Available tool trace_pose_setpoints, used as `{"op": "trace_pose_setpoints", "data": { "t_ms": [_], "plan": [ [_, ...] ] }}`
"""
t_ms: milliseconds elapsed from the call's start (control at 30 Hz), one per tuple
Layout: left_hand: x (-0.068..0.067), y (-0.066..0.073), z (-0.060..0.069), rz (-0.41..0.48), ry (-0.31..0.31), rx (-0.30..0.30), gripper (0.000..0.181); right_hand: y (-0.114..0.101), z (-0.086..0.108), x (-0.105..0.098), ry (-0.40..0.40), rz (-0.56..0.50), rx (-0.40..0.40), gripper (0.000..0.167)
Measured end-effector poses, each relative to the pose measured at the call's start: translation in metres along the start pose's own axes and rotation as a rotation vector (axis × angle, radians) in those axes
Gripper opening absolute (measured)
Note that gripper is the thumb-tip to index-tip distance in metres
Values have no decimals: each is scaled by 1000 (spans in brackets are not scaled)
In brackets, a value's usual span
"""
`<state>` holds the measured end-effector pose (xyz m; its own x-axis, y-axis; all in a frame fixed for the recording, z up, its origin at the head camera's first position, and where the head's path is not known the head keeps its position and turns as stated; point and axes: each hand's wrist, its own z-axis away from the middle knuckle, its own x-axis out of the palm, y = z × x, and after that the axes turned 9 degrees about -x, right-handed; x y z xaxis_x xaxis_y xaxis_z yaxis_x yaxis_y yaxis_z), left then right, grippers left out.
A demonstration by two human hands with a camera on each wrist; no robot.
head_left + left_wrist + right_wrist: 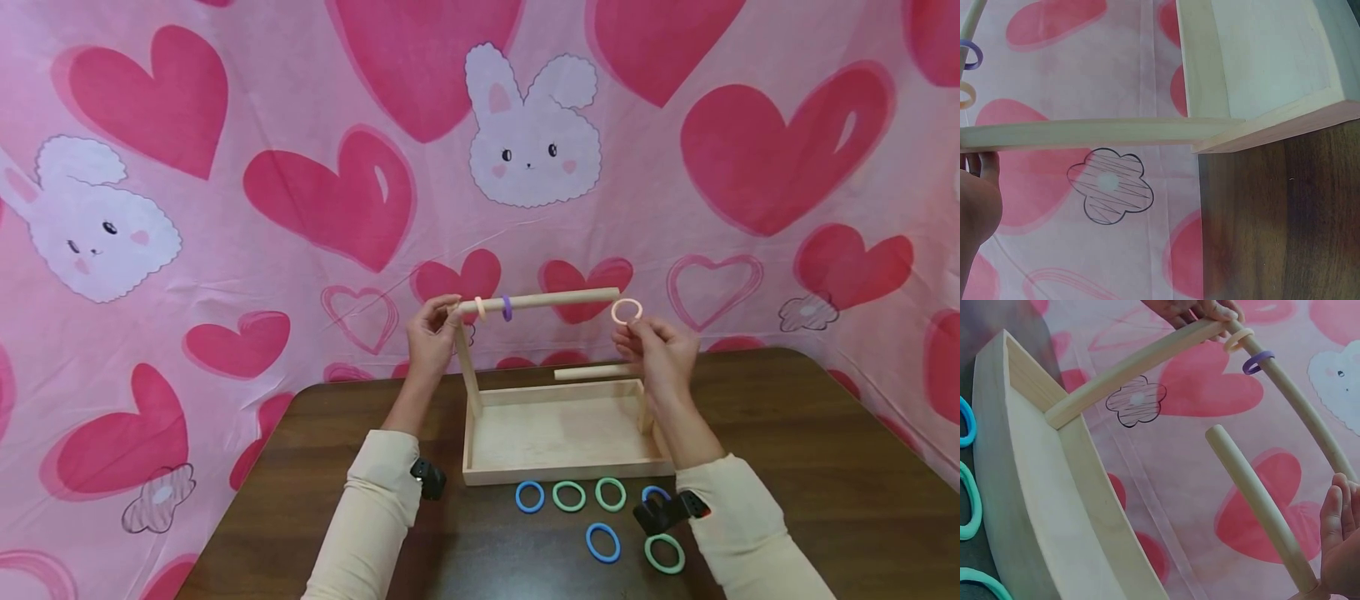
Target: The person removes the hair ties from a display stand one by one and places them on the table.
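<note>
A wooden stand has a shallow tray base (555, 477), an upright post (467, 367) at its left and an upper rod (562, 298) running rightward from the post's top. My left hand (430, 337) holds the corner where post and rod meet. A peach ring (481, 310) and a purple ring (507, 308) hang on that rod near the corner. My right hand (663, 358) pinches another peach ring (627, 301) just beyond the rod's free right end. Behind this hand a lower rod (596, 372) points left; its joint is partly hidden.
Before the tray on the brown table (337, 500) lie several loose rings, among them a blue ring (518, 497) and a green ring (555, 497). Another blue ring (657, 489) is partly hidden by the right wrist camera. A pink cloth (285, 250) hangs behind.
</note>
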<state>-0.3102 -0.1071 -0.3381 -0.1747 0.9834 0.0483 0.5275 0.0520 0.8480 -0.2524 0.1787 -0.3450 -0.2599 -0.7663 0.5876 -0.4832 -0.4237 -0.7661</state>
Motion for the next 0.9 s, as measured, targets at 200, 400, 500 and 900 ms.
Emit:
{"op": "trace_pose_setpoints", "data": {
  "t_ms": [200,400,500,900],
  "plan": [
    [1,-2,-1,0,7,11,20,1,7,-5,-25,-1,55,34],
    [1,-1,0,9,5,14,20,0,15,-7,-38,25,116,29],
    [0,0,0,13,2,15,20,0,20,-9,-55,30,147,28],
    [1,1,0,-1,2,21,20,1,38,-25,-173,43,286,31]
  ]
}}
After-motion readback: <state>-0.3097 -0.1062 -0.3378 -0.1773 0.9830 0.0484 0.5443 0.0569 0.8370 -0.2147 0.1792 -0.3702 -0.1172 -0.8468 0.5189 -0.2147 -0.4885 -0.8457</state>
